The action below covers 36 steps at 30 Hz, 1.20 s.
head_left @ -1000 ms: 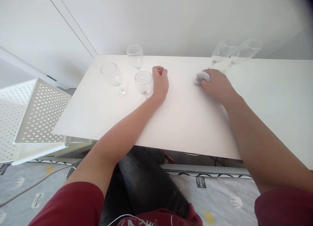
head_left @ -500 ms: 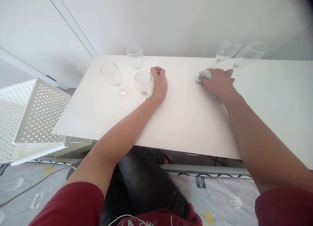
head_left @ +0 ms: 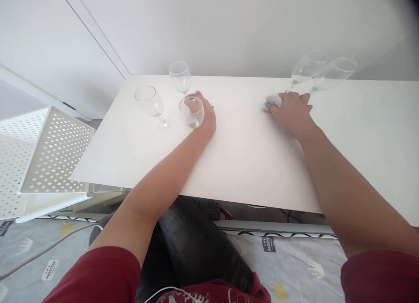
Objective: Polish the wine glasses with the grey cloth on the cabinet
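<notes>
My left hand [head_left: 207, 113] is behind and beside the nearest wine glass [head_left: 191, 113], its fingers loosely curved and apart. Its fingertips come close to the stem of the rear wine glass [head_left: 180, 78]; whether they touch it I cannot tell, as the near glass covers them in part. Another wine glass [head_left: 149, 102] stands to the left. My right hand [head_left: 294, 113] is closed on a bunched pale grey cloth [head_left: 273, 101], pressed down on the white tabletop [head_left: 242, 154]. Just behind that hand stand two taller glasses, one [head_left: 307, 69] and another [head_left: 337, 74], their lower parts hidden.
A white wall [head_left: 229, 32] runs along the table's back edge. At the left is a white perforated cart or basket [head_left: 59, 150]. Below the front edge are my legs [head_left: 203, 242], a patterned grey sheet [head_left: 294, 263] and a cable [head_left: 49, 246].
My left hand has shifted left, behind the near wine glass and closer to the rear one. My right hand, with the cloth, has barely moved. The glasses stand as before.
</notes>
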Motion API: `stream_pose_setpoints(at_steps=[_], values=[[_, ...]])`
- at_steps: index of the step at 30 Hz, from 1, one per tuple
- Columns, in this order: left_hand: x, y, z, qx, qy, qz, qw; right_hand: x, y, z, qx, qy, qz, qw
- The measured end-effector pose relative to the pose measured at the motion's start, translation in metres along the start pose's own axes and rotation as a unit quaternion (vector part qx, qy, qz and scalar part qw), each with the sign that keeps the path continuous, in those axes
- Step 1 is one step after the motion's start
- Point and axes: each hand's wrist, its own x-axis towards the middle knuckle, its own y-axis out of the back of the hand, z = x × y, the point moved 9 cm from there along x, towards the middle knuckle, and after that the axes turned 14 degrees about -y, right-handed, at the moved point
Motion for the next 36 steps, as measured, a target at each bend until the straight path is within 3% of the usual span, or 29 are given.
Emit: stream_pose_setpoints(at_steps=[3,16,24,36], values=[[0.004,0.005,-0.001,-0.010,-0.014,0.033,0.999,0.001,-0.002,0.000,-0.006,0.009,0.000,1.000],[0.012,0.011,-0.002,-0.083,0.014,0.062,0.994,-0.002,0.000,-0.004,0.015,0.011,0.012,1.000],[0.013,0.015,0.007,-0.094,-0.008,0.080,0.992,-0.029,0.012,-0.034,-0.157,-0.068,-0.063,0.983],[0.008,0.009,0.011,-0.096,-0.005,0.041,0.995,-0.034,0.017,-0.039,-0.148,-0.088,-0.069,0.983]])
